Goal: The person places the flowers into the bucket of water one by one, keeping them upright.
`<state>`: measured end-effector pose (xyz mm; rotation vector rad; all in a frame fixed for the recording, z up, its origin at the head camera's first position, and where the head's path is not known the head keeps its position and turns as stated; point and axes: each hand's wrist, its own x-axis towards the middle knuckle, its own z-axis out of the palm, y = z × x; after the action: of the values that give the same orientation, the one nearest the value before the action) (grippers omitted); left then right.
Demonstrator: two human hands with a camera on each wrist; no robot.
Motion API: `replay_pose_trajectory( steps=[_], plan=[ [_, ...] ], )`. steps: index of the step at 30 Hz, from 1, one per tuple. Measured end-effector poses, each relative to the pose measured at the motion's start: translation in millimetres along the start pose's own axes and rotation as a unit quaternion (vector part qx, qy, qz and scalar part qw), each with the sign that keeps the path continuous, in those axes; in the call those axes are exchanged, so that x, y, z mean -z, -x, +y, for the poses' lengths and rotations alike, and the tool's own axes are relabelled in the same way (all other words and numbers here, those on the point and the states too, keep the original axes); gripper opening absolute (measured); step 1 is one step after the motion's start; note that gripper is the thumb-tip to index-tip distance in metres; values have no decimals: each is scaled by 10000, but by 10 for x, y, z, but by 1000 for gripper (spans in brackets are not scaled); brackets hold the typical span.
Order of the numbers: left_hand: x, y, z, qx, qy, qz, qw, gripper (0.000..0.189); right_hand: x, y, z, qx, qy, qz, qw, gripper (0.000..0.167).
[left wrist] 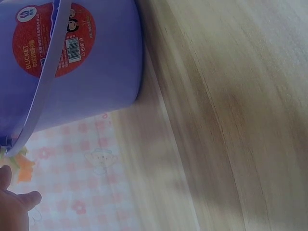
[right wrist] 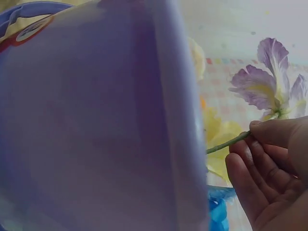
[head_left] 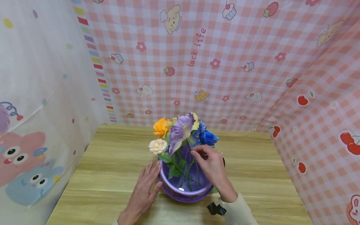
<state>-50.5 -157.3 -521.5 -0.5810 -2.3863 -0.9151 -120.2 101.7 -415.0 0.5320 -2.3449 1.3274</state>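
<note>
Right hand [head_left: 209, 165]: we see thumb and fingertips pinching the green stem [right wrist: 230, 143] of a pale purple fabric flower with yellow-tinged petals [head_left: 180, 129]. Its bloom stands above the round purple plastic bucket [left wrist: 108, 82]; in the right wrist view the stem passes behind the rim. Where its lower end sits among the crossing stems, we cannot tell.

Left hand [head_left: 143, 187]: fingers straight, thumb apart, at the bucket's left side; whether it presses, we cannot tell.

Same bucket: orange bloom [head_left: 161, 128] and cream rose [head_left: 158, 146] on the left, deep blue bloom [head_left: 209, 138] on the right. We note a round red label [left wrist: 84, 26] on the bucket wall, wood-grain desk [head_left: 247, 175] beneath, pink-and-white checked cloth [head_left: 242, 37] behind.
</note>
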Motion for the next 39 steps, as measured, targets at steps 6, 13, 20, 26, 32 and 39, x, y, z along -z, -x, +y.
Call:
replay_pose_trajectory(
  steps=[6,13,20,26,32,39],
  plan=[
    [4,-10,-3,-33,-7,-3,10000,51,-62,7,44,12,848,-378,9957,5],
    [-5,2,-12,-41,-14,16,10000,52,-103,44,167,-200,1171,-730,9902,7],
    [-13,3,-12,-30,-34,4,10000,52,-162,38,224,-192,1340,-1100,9847,5],
    [-13,11,-8,35,-34,-53,10000,52,-204,54,219,-90,1647,-1264,9782,6],
    [-10,17,-15,54,-21,-48,10000,53,-228,51,236,-67,1714,-1472,9741,8],
    [-18,7,-24,18,10,-19,10000,52,-231,34,250,-214,1685,-1609,9722,9]
  ],
)
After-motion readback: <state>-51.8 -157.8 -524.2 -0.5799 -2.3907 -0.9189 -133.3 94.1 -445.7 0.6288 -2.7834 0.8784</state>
